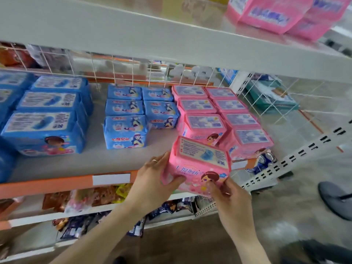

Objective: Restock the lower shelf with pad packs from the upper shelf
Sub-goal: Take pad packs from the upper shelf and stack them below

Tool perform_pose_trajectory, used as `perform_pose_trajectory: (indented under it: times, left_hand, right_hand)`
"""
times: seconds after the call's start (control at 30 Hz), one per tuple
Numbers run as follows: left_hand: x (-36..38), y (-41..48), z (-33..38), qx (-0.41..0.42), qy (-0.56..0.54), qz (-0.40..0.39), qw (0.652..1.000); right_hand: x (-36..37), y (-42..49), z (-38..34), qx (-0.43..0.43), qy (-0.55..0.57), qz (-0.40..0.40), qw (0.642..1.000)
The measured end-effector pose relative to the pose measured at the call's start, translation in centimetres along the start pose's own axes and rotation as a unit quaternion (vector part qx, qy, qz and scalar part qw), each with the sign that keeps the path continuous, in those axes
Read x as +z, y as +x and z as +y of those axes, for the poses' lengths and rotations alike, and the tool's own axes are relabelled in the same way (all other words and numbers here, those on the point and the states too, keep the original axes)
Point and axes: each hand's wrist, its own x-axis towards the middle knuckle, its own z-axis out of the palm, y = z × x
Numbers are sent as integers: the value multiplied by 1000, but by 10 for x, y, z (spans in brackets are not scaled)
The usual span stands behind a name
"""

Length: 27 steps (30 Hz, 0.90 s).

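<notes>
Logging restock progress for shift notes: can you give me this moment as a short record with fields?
held item: pink pad pack, tilted, at the front edge of the lower shelf
grip: left hand on its left end, right hand at its lower right corner
lower shelf stock: shelved pink packs in two columns at right; blue packs centre and left
upper shelf: spare pink packs at right
status: pack not yet set down

glossy grey floor at right; a white wire mesh back panel and a white perforated upright
</notes>
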Motion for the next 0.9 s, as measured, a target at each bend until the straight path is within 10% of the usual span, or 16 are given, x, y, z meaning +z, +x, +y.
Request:
perform_pose_trajectory:
  times: [0.9]
  left_hand:
    - [116,27,50,-150,-28,170,974]
  right_hand:
    - [-69,114,85,-103,-53,-143,983]
